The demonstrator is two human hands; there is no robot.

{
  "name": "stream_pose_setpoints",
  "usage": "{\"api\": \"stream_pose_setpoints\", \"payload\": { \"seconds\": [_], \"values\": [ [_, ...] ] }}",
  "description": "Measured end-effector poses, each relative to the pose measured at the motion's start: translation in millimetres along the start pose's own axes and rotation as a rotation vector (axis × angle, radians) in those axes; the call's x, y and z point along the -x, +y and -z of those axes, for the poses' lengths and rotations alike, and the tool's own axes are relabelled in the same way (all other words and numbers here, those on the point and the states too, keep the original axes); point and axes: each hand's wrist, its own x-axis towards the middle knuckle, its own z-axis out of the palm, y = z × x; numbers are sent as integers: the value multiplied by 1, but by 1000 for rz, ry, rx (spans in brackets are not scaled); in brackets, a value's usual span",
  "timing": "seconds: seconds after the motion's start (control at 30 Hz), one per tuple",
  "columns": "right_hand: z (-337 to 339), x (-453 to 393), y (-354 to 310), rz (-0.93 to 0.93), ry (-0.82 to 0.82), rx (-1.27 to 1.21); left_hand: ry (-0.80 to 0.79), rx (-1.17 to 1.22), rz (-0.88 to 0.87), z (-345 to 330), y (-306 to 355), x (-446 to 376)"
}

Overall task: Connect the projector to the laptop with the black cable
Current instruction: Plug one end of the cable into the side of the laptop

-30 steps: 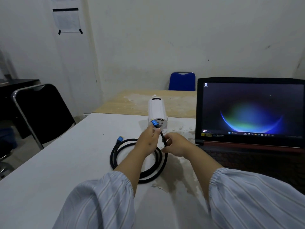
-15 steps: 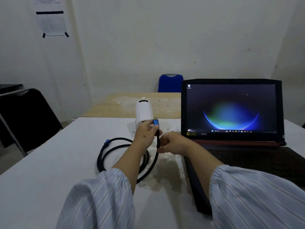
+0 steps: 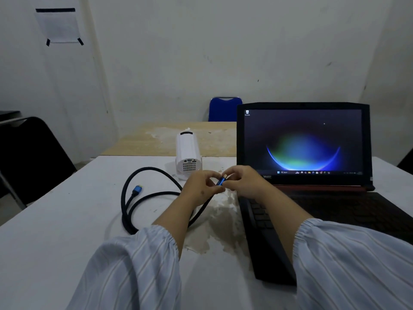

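Note:
A small white projector [image 3: 188,151] stands on the white table [image 3: 55,231], its rear ports facing me. To its right sits an open black laptop [image 3: 301,153] with a lit screen. A black cable [image 3: 143,195] lies looped on the table left of my hands; its free blue plug [image 3: 137,189] rests inside the loop. The other blue plug [image 3: 221,181] is held up between both hands, pointing toward the laptop's left side. My left hand [image 3: 201,186] pinches the cable just behind this plug. My right hand [image 3: 245,182] grips the plug's tip.
A black folding chair [image 3: 33,157] stands at the left of the table. A wooden table [image 3: 165,139] and a blue chair [image 3: 224,109] are behind. A worn, stained patch [image 3: 214,229] marks the tabletop below my hands.
Both hands carried the plug down and right, away from the projector's rear toward the laptop. The cable loop has spread wider on the table.

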Motion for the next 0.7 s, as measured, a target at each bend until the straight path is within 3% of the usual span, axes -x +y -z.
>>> {"api": "stream_pose_setpoints", "payload": {
  "seconds": [0.33, 0.57, 0.7],
  "values": [
    [4, -1, 21, 47, 0, 228, -129, -245, 12, -19, -7, -2],
    [13, -3, 37, -37, 48, 453, -169, -533, -31, -37, -16, -4],
    [17, -3, 47, -99, 2, 535, -182, -563, -90, -42, -16, -8]
  ]
}}
